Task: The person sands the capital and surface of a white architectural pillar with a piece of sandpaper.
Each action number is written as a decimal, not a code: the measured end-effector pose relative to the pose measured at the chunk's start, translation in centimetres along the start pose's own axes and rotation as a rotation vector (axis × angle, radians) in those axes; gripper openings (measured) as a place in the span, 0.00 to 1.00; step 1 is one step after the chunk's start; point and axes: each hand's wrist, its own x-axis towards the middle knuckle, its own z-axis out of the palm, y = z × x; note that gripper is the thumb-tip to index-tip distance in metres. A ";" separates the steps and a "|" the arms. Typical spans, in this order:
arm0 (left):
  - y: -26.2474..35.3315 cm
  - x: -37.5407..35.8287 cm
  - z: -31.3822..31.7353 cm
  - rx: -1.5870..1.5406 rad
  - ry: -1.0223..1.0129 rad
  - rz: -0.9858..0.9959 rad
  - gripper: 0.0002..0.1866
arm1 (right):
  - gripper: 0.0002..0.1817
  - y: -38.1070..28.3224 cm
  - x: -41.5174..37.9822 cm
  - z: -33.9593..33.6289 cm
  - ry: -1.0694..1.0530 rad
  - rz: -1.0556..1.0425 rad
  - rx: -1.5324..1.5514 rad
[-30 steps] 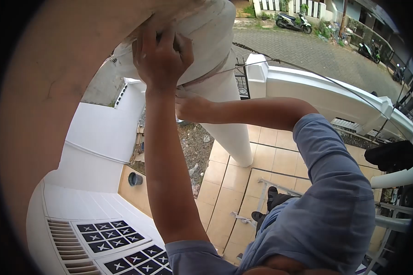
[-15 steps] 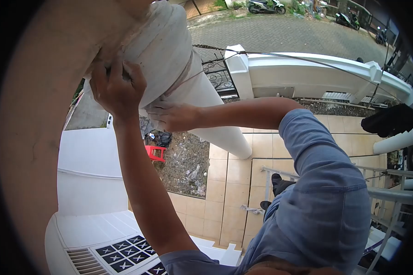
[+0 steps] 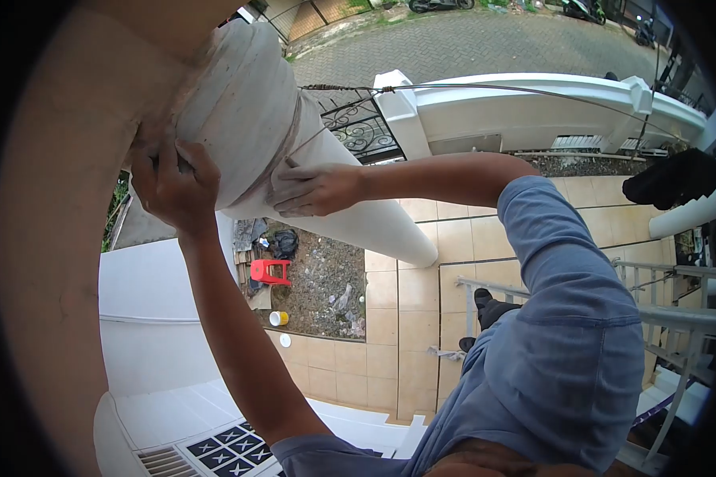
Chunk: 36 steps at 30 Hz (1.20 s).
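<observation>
My left hand (image 3: 173,181) is raised to the joint where the white column (image 3: 378,226) meets the beige overhead surface (image 3: 60,199). Its fingers are bent and pressed together at the seam; whatever they hold, if anything, is hidden. Around the column's upper end is a wide, smeared whitish-grey collar (image 3: 235,111), with a thin cord at its lower edge. My right hand (image 3: 318,189) rests against the column just beside that edge, fingers stretched out and thumb apart. Greyish residue coats the right fingers.
Far below lie a tiled floor (image 3: 419,314), a red stool (image 3: 270,272) and a yellow-and-white tub (image 3: 278,318). Metal railings (image 3: 680,318) stand at right beside my body. A cable (image 3: 485,85) runs from the column past the white boundary wall (image 3: 525,111).
The view has shifted, bringing the tub into sight. My right hand has slid up to the collar's lower edge, its thumb now spread. My left hand stays at the seam.
</observation>
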 end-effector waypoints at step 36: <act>0.9 -0.2 -0.2 0.058 -0.008 -0.221 0.19 | 0.23 -3.1 -5.4 5.9 0.661 0.573 0.448</act>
